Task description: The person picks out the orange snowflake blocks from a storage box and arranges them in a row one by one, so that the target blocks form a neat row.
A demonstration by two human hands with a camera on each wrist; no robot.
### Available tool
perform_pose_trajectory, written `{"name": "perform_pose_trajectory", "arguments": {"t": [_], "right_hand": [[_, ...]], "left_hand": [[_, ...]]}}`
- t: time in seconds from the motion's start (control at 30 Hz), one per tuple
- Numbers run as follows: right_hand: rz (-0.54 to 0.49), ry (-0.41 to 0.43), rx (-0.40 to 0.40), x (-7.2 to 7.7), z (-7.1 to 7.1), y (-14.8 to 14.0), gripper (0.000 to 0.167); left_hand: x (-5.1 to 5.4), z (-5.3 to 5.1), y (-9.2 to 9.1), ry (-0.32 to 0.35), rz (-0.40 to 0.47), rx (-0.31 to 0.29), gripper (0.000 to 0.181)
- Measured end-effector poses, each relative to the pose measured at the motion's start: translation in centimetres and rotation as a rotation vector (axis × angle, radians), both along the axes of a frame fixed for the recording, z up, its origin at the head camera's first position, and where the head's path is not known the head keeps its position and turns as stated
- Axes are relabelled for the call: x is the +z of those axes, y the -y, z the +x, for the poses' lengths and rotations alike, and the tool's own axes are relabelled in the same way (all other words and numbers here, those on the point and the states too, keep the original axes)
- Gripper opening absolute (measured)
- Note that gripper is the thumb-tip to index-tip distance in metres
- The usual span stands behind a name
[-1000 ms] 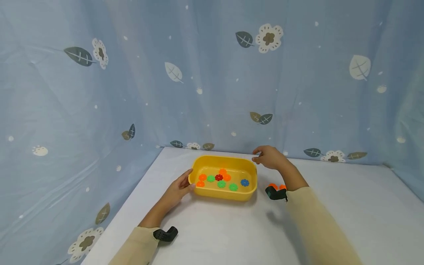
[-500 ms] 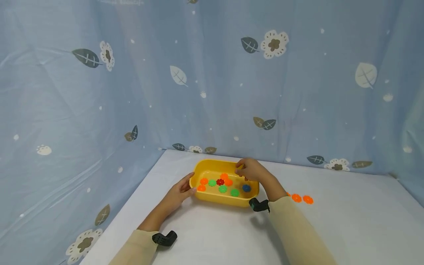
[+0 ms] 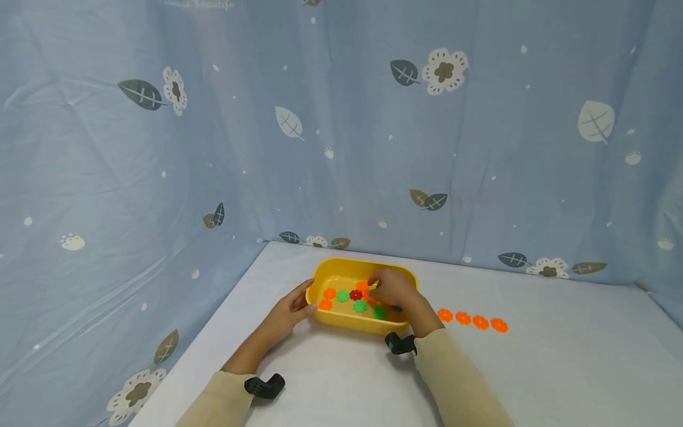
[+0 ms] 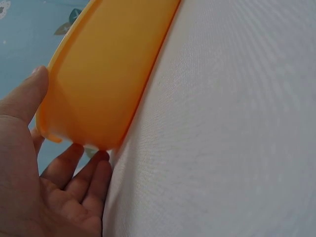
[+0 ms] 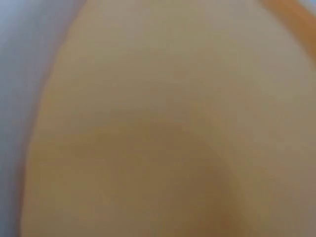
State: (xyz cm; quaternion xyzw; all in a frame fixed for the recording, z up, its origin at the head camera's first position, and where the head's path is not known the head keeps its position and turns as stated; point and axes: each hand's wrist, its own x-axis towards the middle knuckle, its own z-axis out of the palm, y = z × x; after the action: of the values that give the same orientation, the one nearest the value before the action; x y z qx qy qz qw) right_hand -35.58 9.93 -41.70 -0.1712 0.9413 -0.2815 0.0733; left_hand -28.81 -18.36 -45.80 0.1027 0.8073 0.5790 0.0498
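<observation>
A yellow plastic basin (image 3: 352,322) stands on the white table with several flower-shaped plastic discs inside. My left hand (image 3: 285,311) holds its left end; in the left wrist view the thumb lies at the rim and the fingers touch the outer wall of the basin (image 4: 108,74). Inside the basin, my right hand (image 3: 397,290) reaches down with bent fingers, thumb and index apart, over an orange disc (image 3: 368,296). Around it lie a red disc (image 3: 356,295), green discs (image 3: 360,306) and a blue disc (image 3: 397,308), partly shadowed. The right wrist view is blurred, filled by the basin wall.
To the right of the basin, several orange discs (image 3: 481,322) lie in a row on the white table (image 3: 565,350). A blue curtain (image 3: 341,148) with leaf and flower prints hangs behind and at the left.
My right hand has moved left and down from beyond the basin's right rim into the basin. Its forearm now uncovers the orange row. My left hand stays at the basin's left end.
</observation>
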Motion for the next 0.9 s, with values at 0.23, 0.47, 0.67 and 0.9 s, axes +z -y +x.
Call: {"name": "perform_pose_trajectory", "arguments": {"t": [0.23,0.47,0.67,0.9], "right_hand": [[0.116,0.003,-0.034,0.2,0.0,0.5,0.03],[0.187,-0.018,-0.016,0.1,0.3,1.6,0.027],[0.175,0.013,-0.065,-0.1,0.5,1.7,0.028],[0.147,0.016,-0.074,-0.1,0.6,0.8,0.02]], "left_hand": [[-0.4,-0.4,0.3,-0.036,0.033,-0.031,0.067],[-0.2,-0.2,1.5,-0.03,-0.017,0.005,0.066],[-0.2,0.0,1.3,-0.016,-0.038,0.005,0.064],[-0.7,-0.4,0.4,-0.036,-0.01,-0.014,0.065]]}}
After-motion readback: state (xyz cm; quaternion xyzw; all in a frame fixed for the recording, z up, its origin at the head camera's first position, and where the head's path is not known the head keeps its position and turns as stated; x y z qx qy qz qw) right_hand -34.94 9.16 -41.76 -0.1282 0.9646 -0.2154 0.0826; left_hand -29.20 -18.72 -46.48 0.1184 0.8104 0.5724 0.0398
